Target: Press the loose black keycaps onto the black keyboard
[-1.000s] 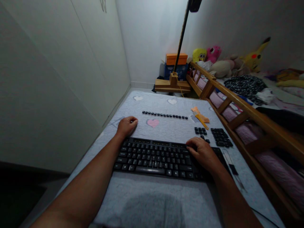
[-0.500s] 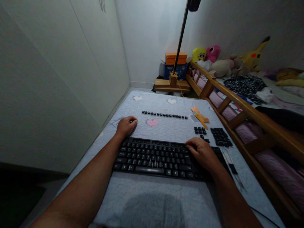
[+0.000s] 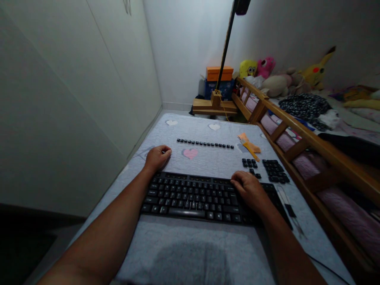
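Observation:
A black keyboard (image 3: 190, 194) lies across the cloth, its main letter keys in place. The strip along its top edge shows bare key sockets, and its right end is partly covered by my right hand (image 3: 246, 186). That hand is closed, fingertips bent down at the top right corner of the letter keys; whatever they may pinch is hidden. My left hand (image 3: 158, 157) rests on the cloth just beyond the keyboard's top left corner, fingers curled in, and I cannot see inside it. Farther back runs a line of loose black keycaps (image 3: 204, 143).
Right of the keyboard lie more keycaps in groups (image 3: 274, 170), a yellow-handled brush (image 3: 252, 151) on an orange cloth (image 3: 255, 147), and a wire keycap puller (image 3: 286, 202). A wooden bed rail (image 3: 285, 118) borders the right side; a white cabinet (image 3: 74, 99) stands left.
My right hand has shifted very slightly left at the keyboard's top edge. My left hand stays in the same place.

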A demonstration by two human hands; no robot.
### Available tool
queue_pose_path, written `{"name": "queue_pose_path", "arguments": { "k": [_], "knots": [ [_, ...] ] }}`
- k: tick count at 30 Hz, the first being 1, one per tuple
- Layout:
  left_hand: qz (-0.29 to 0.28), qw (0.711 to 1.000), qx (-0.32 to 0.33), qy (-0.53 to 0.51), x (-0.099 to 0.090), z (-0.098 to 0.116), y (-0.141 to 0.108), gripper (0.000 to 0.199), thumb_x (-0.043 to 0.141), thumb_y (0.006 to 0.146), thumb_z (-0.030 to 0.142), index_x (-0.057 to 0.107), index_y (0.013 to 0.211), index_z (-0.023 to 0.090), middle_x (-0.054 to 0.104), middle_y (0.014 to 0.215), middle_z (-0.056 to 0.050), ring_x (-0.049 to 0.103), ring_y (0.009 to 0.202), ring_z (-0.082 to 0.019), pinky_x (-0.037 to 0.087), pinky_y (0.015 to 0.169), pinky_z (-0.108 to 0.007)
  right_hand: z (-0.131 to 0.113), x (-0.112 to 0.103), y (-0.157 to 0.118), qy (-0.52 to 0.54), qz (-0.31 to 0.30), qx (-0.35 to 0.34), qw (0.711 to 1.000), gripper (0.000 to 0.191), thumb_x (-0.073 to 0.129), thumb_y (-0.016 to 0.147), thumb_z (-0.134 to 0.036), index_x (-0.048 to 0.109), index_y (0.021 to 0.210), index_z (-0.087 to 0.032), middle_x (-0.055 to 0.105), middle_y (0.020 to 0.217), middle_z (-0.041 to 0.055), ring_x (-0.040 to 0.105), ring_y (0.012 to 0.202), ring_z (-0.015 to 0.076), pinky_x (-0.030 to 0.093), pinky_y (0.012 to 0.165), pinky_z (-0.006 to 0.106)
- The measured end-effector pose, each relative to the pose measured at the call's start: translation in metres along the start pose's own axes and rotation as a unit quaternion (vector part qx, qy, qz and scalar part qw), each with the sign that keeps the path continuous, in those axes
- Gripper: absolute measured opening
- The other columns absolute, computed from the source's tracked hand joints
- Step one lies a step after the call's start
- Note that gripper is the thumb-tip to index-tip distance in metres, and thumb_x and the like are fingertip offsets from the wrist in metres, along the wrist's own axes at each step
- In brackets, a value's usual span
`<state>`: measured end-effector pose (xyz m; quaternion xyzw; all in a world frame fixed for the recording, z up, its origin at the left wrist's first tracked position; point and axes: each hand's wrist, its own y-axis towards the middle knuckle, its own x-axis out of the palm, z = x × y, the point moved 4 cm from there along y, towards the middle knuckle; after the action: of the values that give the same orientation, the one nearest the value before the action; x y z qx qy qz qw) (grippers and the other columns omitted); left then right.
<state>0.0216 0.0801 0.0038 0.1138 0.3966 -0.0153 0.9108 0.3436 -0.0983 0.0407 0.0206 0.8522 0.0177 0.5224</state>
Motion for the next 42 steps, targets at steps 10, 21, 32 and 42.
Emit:
{"name": "queue_pose_path", "arguments": {
  "k": [10, 21, 32, 42],
  "knots": [
    [-0.004, 1.000, -0.008, 0.005, -0.0020, 0.0041, -0.0013, 0.030, 0.051, 0.077, 0.040, 0.072, 0.083, 0.019, 0.074, 0.089, -0.006, 0.065, 0.080, -0.021, 0.047, 0.076, -0.031, -0.0034, 0.0029, 0.0005, -0.024, -0.009, -0.021, 0.999, 0.012, 0.047, 0.087, -0.020, 0.054, 0.077, -0.022, 0.062, 0.082, 0.0036, 0.052, 0.082, 0.0202, 0.035, 0.076, 0.031],
    [-0.006, 1.000, -0.008, -0.001, -0.0013, 0.0030, -0.0014, 0.031, 0.051, 0.076, 0.042, 0.071, 0.083, 0.019, 0.074, 0.087, -0.006, 0.065, 0.079, -0.021, 0.047, 0.076, -0.031, -0.0055, 0.0033, 0.0004, -0.053, -0.010, -0.019, 0.998, 0.014, 0.045, 0.089, -0.021, 0.055, 0.079, -0.022, 0.063, 0.082, 0.0040, 0.053, 0.082, 0.0200, 0.034, 0.075, 0.031],
    [-0.006, 1.000, -0.015, 0.002, -0.0022, 0.0051, -0.0016, 0.031, 0.051, 0.076, 0.041, 0.071, 0.083, 0.019, 0.074, 0.089, -0.006, 0.065, 0.080, -0.021, 0.047, 0.077, -0.031, -0.0052, 0.0043, -0.0003, -0.062, -0.015, -0.011, 0.998, 0.017, 0.043, 0.090, -0.022, 0.056, 0.080, -0.021, 0.061, 0.078, 0.0036, 0.052, 0.078, 0.0190, 0.033, 0.073, 0.029],
    [-0.007, 1.000, -0.010, 0.002, -0.0017, 0.0038, -0.0020, 0.030, 0.051, 0.077, 0.041, 0.071, 0.083, 0.020, 0.074, 0.090, -0.006, 0.065, 0.081, -0.021, 0.047, 0.077, -0.031, -0.0069, 0.0031, 0.0014, -0.070, -0.028, -0.006, 0.997, 0.018, 0.042, 0.091, -0.023, 0.056, 0.080, -0.022, 0.061, 0.077, 0.0035, 0.053, 0.078, 0.0191, 0.033, 0.073, 0.030]
  ]
}}
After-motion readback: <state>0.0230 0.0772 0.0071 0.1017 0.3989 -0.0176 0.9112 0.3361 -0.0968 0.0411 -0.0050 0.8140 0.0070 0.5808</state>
